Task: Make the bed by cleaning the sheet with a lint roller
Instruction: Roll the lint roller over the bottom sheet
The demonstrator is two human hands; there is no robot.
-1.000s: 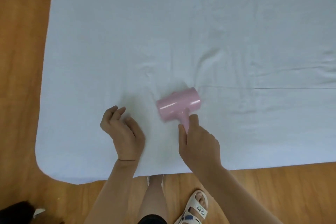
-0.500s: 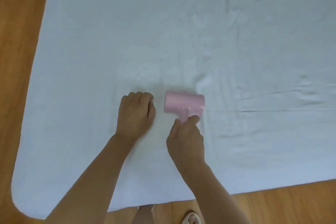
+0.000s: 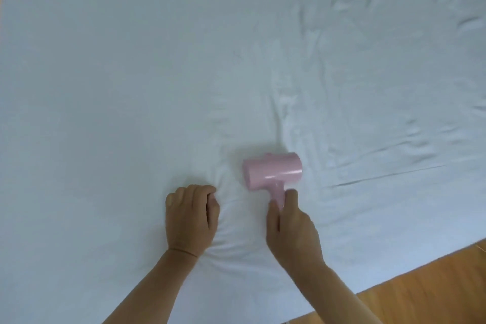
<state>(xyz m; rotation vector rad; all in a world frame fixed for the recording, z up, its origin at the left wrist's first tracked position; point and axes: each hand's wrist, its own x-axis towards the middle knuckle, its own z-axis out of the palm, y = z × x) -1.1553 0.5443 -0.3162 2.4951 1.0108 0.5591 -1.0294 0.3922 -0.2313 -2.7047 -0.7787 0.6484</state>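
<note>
A white sheet (image 3: 131,73) covers the bed and fills nearly the whole view. It is smooth on the left and creased on the right. A pink lint roller (image 3: 272,171) lies with its drum on the sheet near the middle. My right hand (image 3: 292,231) grips its short handle from below. My left hand (image 3: 190,218) rests on the sheet just left of the roller. Its fingers are curled under, and small wrinkles fan out around it. I cannot tell whether any fabric is caught in those fingers.
Wooden floor (image 3: 420,292) shows at the bottom right, beyond the near edge of the bed. A long crease (image 3: 389,176) runs to the right from the roller. A thin strip of floor shows at the far left edge.
The view has moved in over the bed, so less floor shows. My left hand has curled into a fist on the sheet. The roller has travelled further onto the sheet.
</note>
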